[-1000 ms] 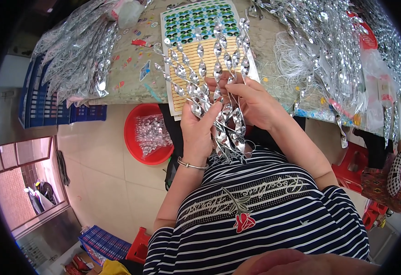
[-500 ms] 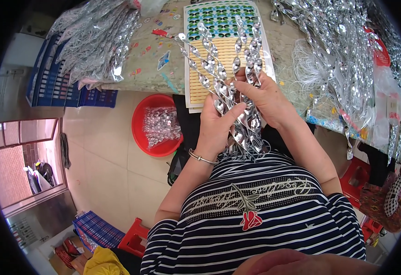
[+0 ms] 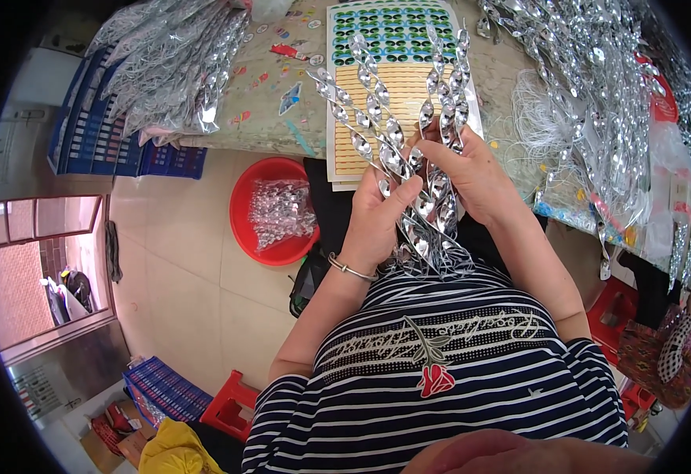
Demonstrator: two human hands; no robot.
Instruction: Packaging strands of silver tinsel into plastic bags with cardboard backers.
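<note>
A fanned bunch of shiny silver twisted strips [image 3: 419, 229] is held between my hands, close to my striped shirt. My left hand [image 3: 377, 217] is closed round the left part of the bunch, thumb laid across it. On the other side my right hand [image 3: 472, 174] grips the right part, its thumb and fingers around the strips. Their upper ends spread apart over a printed sheet [image 3: 385, 87] with green and blue oval stickers and yellow wavy rows. Thin strings tangle at the lower ends, near my belly. Some of my fingertips are hidden behind the strips.
Bagged silver strips [image 3: 164, 75] are heaped in blue crates [image 3: 85, 134] at the left. More silver strips [image 3: 590, 87] and white strings [image 3: 539, 118] cover the table's right side. On the floor, a red basin [image 3: 243, 229] holds a silver bag. A red stool [image 3: 231, 403] stands lower left.
The upper strips on the right have swung slightly farther right, widening the gap from the left ones. Both hands keep their hold; the whole view has shifted slightly.
</note>
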